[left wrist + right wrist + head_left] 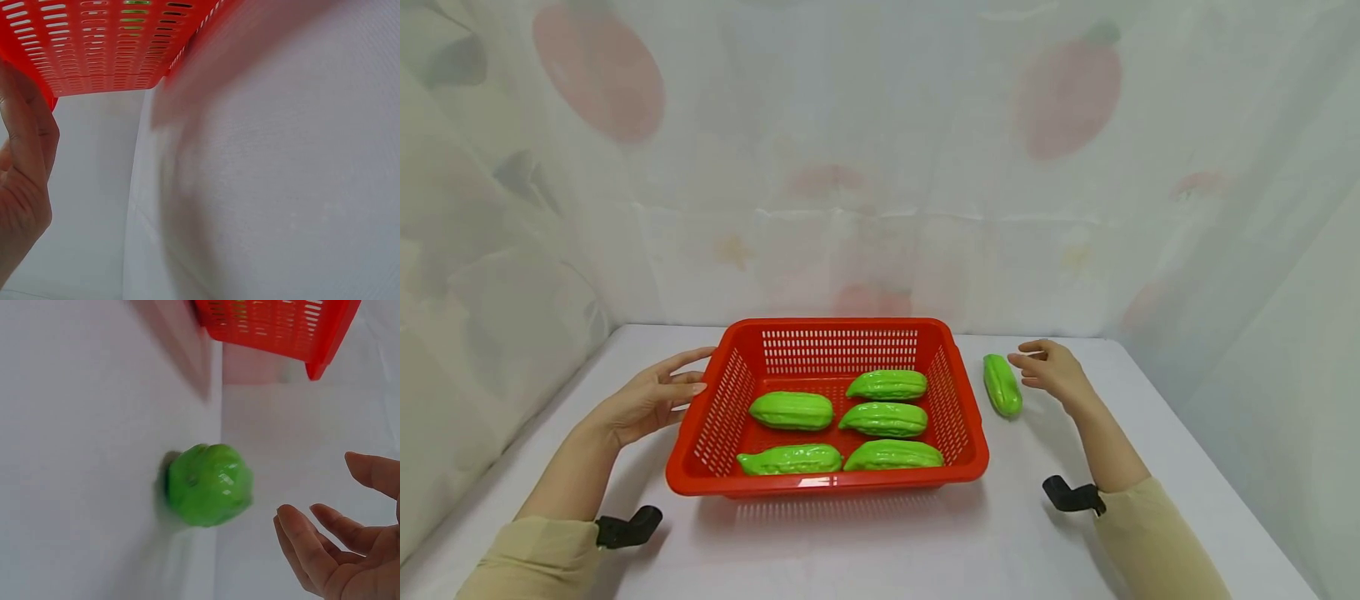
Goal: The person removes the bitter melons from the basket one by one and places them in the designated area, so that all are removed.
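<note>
A red plastic basket (pixel 831 482) with slotted walls stands on the white table, holding several glossy green bitter melons (pixel 883 419). At its left side is my left hand (pixel 643 400), fingertips right at the rim and fingers loosely extended. The left wrist view shows that hand (pixel 25 144) beside the slotted basket (pixel 94 47), its fingers partly hidden by the wall. Right of the basket a single bitter melon (pixel 1002 386) lies on the table. My right hand (pixel 1051 368) hovers just beside it, fingers spread and holding nothing. In the right wrist view this bitter melon (pixel 210 485) appears end-on, apart from the fingers.
A white cloth covers the table (pixel 865 542). Pale curtains printed with faded fruit (pixel 1067 96) hang behind and along both sides. Black curved camera mounts (pixel 628 527) are strapped at both wrists, over beige sleeves.
</note>
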A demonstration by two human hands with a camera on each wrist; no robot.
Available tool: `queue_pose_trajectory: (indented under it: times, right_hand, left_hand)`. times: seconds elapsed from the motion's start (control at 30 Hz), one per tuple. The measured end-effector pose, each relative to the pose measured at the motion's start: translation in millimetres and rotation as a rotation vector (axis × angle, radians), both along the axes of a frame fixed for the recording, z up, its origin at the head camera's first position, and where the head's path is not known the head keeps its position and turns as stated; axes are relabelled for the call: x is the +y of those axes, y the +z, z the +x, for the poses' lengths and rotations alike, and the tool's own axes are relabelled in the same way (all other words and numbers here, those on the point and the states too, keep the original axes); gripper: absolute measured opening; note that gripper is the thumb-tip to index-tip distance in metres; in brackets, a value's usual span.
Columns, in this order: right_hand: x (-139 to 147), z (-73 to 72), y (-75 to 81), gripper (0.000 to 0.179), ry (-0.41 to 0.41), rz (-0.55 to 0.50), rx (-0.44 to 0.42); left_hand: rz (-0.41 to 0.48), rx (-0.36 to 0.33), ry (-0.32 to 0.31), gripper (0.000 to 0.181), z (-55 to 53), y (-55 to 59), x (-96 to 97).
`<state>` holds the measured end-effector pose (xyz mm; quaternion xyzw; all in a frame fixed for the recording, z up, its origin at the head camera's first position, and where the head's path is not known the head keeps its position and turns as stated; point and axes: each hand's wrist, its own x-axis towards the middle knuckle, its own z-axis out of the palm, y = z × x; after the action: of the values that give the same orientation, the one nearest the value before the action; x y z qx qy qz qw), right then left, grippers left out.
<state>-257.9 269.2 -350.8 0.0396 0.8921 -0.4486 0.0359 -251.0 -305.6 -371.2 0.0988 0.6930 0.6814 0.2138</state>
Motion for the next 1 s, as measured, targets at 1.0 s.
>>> queue_pose_trajectory:
  times: [1.0]
  right_hand:
    - [-100.9, -16.2, 87.6, 0.049, 0.195, -0.051, 0.167]
  left_hand:
    - [0.014, -0.011, 0.001, 0.053, -0.7, 1.5, 0.7]
